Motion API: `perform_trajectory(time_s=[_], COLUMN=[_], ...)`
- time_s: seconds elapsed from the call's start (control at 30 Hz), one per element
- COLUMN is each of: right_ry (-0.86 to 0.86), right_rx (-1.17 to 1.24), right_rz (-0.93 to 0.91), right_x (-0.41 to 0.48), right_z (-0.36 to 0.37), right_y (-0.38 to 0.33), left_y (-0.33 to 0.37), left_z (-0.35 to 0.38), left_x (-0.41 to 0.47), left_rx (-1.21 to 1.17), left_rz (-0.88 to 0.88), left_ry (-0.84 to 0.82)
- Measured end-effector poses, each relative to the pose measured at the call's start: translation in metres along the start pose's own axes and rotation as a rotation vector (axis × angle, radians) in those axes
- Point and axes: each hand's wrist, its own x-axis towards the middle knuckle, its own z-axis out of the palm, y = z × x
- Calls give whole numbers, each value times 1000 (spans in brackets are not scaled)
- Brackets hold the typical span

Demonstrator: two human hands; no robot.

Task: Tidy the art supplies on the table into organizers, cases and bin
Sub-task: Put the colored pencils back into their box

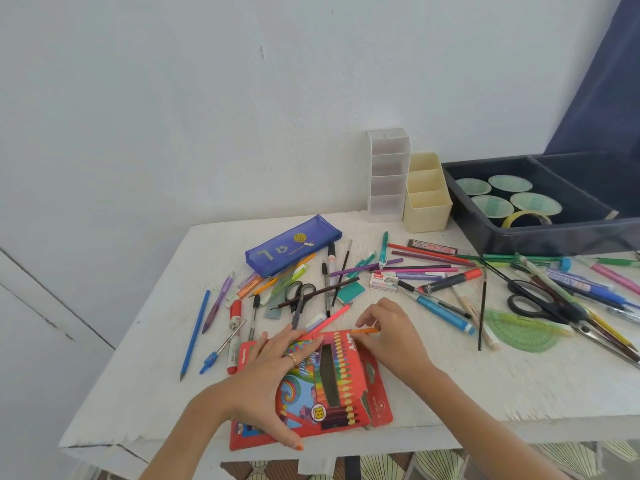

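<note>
Left hand [266,386] lies flat on the red coloured-pencil box [332,386] at the near edge of the white table [485,393]. Its fingers are straight and spread across the box front, the thumb runs along the near side, and it presses rather than grasps. The box lies flat with its window facing up and its open flap end pointing away from the camera.

Right hand [391,337] is at that far end, thumb and forefinger pinching an orange pencil [365,330] held level across the box mouth. A pink pencil [329,320] lies slanted just beyond the left fingertips, its lower end at the box.

Mid-table is loose clutter — black scissors [299,296], a staples box [382,282], a blue pencil [195,336] off to the left and a green protractor [523,330] to the right. A blue zip pencil case [292,245] lies behind the clutter.

Against the wall stand a white tiered organizer [388,174] and a cream organizer [427,192], side by side. The dark bin [540,233] at far right holds round lidded tubs and a tape roll [526,218].
</note>
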Motion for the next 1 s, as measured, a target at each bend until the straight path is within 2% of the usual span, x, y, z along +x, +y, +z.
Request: perform_trajectory(time_s=[0.17,0.27,0.47,0.6,0.73,0.87,1.0], right_ry=[12,103,112,31,-35,-104,-53], right_rx=[-11,-11,-92,-134,-144,-43,-32], right_rz=[-30,-27,155,222,164,64,61], right_x=[-9,-19,-32,-30,-28,-21,-15], right_z=[-12,-44,-78,-75,-64,-57,-49], right_y=[-2,8,43,56,59,60,61], left_y=[22,45,81,84,71,52,43], left_z=[-4,-4,14,22,21,19,20], left_x=[-5,-3,42,60,60,54,53], left_rx=[-81,-115,-118,-89,-81,-64,-39], left_rz=[57,131,191,205,200,194,173], left_ry=[44,60,-9,-34,-46,-24,34])
